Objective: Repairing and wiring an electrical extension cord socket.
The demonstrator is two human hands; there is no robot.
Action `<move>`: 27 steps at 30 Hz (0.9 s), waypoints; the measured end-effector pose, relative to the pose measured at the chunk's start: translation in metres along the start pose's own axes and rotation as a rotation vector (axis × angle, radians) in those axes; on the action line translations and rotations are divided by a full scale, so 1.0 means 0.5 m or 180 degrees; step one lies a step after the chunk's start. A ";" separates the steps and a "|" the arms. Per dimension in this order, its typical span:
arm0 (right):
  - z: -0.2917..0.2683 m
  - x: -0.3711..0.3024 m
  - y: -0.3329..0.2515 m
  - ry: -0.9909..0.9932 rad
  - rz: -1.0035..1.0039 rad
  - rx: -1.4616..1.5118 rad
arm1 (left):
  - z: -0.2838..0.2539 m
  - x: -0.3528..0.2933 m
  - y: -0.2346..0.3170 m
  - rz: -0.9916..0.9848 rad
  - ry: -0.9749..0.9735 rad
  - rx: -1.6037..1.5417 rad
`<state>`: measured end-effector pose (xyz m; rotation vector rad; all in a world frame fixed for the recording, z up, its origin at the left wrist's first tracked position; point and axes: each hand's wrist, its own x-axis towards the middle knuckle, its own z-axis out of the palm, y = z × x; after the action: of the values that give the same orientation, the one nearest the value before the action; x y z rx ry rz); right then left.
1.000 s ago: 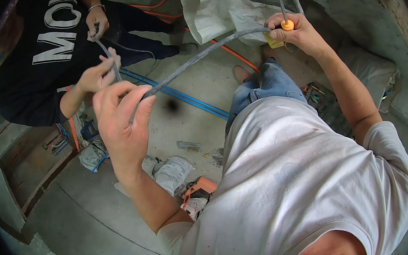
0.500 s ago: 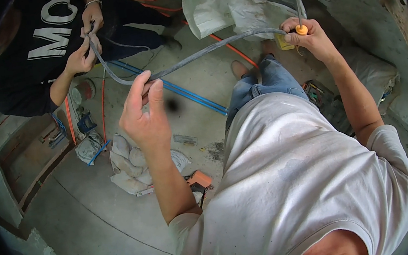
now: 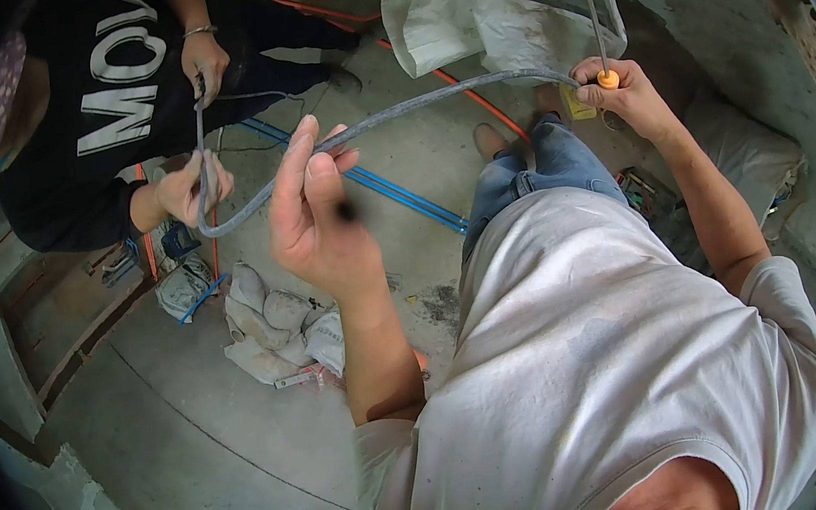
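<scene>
A long grey cable [image 3: 431, 99] arcs across the upper middle of the head view. My left hand [image 3: 315, 215] is raised in the centre, fingers curled around the cable. My right hand [image 3: 623, 94] at the upper right grips a screwdriver with an orange handle [image 3: 598, 32], its shaft pointing up, and the cable's end runs to this hand. At the upper left a person in a black shirt holds the cable's other part with both hands [image 3: 187, 184], where it bends sharply upward.
White sacks [image 3: 501, 13] lie at the top, another pale sack [image 3: 748, 151] at the right wall. Blue pipes [image 3: 401, 195] and an orange hose [image 3: 476, 101] cross the concrete floor. Crumpled cloth bags [image 3: 275, 326] and small tools lie near my feet.
My left hand has moved right and up along the cable. The other person's hands have spread apart, bending the cable into a loop. My right hand has stayed near the sacks.
</scene>
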<state>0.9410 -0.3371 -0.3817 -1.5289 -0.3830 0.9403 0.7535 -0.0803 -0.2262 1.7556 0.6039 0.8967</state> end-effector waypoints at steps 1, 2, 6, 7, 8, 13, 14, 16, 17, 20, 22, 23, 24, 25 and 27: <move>-0.006 0.002 -0.001 -0.0011 -0.0008 0.0016 | 0.006 0.005 0.003 -0.0152 -0.0001 0.0044; -0.011 0.005 -0.004 0.0005 -0.0010 0.0022 | 0.012 0.011 0.004 -0.0147 -0.0017 0.0039; -0.037 0.009 -0.015 0.0020 0.0017 0.0044 | 0.042 0.025 0.001 -0.0386 0.0196 -0.0345; -0.045 0.009 -0.018 0.0012 0.0015 0.0041 | 0.051 0.026 -0.001 -0.0397 0.0291 -0.0537; -0.052 0.010 -0.021 0.0017 0.0018 0.0047 | 0.058 0.027 0.000 -0.0400 0.0284 -0.0535; -0.081 0.017 -0.032 0.0061 -0.0082 -0.0031 | 0.088 0.028 -0.007 -0.0360 0.0316 -0.1082; -0.085 0.019 -0.032 0.0047 -0.0079 -0.0033 | 0.093 0.026 -0.010 -0.0362 0.0329 -0.1075; -0.092 0.023 -0.033 0.0027 -0.0139 -0.0028 | 0.102 0.023 -0.015 -0.0362 0.0327 -0.1112; -0.092 0.028 -0.034 -0.0001 -0.0143 -0.0030 | 0.103 0.024 -0.018 -0.0356 0.0351 -0.1099; -0.095 0.046 -0.021 -0.0124 -0.0004 0.0147 | 0.102 0.022 -0.031 -0.0433 0.0386 -0.1170; -0.097 0.059 0.006 0.0029 0.0035 -0.0069 | 0.099 0.016 -0.042 -0.0505 0.0434 -0.1204; -0.093 0.066 0.010 -0.0054 0.0028 -0.0069 | 0.098 0.012 -0.049 -0.0488 0.0504 -0.1161; -0.087 0.066 0.009 0.0117 -0.0158 -0.0103 | 0.097 0.010 -0.055 -0.0573 0.0517 -0.1144; -0.082 0.067 0.011 0.0285 -0.0344 -0.0132 | 0.097 0.006 -0.060 -0.0658 0.0535 -0.1128; -0.087 0.071 0.026 0.0234 -0.0371 -0.0130 | 0.096 0.002 -0.064 -0.0738 0.0653 -0.1165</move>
<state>0.9915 -0.3435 -0.4090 -1.5565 -0.4360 0.7874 0.7929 -0.0955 -0.2654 1.2491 0.7103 0.9614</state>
